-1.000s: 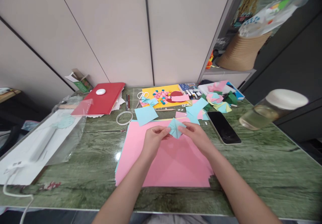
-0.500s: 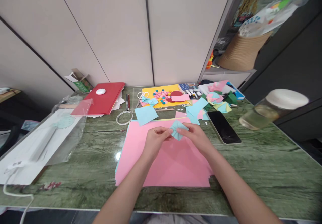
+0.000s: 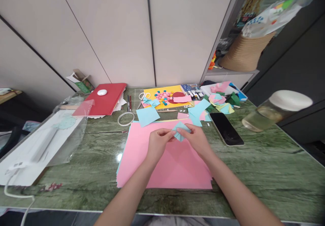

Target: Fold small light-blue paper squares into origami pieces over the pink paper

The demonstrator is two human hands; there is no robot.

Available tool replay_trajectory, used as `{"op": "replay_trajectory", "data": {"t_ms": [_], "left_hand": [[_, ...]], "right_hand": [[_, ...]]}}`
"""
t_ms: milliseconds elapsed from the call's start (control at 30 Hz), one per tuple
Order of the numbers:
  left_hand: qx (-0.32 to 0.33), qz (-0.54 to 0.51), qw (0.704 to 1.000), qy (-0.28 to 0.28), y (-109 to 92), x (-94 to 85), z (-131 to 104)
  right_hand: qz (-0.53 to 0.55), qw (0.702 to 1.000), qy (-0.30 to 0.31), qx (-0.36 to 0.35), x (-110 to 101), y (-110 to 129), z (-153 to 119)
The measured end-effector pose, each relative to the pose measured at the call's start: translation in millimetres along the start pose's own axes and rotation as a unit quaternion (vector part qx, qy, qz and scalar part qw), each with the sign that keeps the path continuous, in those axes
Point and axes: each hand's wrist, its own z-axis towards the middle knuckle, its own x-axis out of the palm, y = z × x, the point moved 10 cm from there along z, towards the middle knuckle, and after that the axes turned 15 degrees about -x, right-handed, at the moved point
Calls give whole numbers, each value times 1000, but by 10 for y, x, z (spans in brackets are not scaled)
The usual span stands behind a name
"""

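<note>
A small folded light-blue paper [image 3: 180,131] is held up between both hands over a stack of pink sheets [image 3: 175,168]. My left hand [image 3: 159,143] pinches its left corner between thumb and fingers. On the other side, my right hand [image 3: 196,138] grips the right part, its thumb lying across the paper's face. A flat light-blue sheet [image 3: 147,116] lies at the stack's top left edge. Behind it are a folded light-blue piece [image 3: 151,102] and white-handled scissors [image 3: 144,96]. The fingers behind the paper are partly hidden.
A black phone [image 3: 226,129] and a lidded glass jar [image 3: 273,112] stand to the right. Paper scraps [image 3: 199,110] and a yellow sheet [image 3: 149,92] with coloured balls lie at the back. A tape roll [image 3: 126,118], red folder [image 3: 109,100] and plastic sleeve [image 3: 68,144] are left.
My right thumb has shifted slightly on the folded paper, whose face now looks flatter and more covered. Both hands remain in nearly the same place.
</note>
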Motion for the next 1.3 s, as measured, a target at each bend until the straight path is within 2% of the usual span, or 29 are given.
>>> {"op": "replay_trajectory", "data": {"t_ms": [133,333,533,800,1067,1200,1300], "left_hand": [[6,-5,1000,6,5,16,-5],[13,11,999,36,21,54,-11],[9,25,999,45,21,61,-7],[-15,-37,998,48,56,7,45],[-29,-32,997,57,70,30,45],[-40,-16,996,73,62,55,44],[-29,-23,998,59,43,22,41]], "right_hand": [[4,1000,-13,1,-7,-2,-3],[74,997,29,13,74,0,-19],[63,997,39,22,52,-38,-3],[122,988,75,53,84,-36,-19],[77,995,42,38,54,-91,-7],[99,993,21,53,39,-135,-16],[125,990,27,59,75,-110,-22]]}}
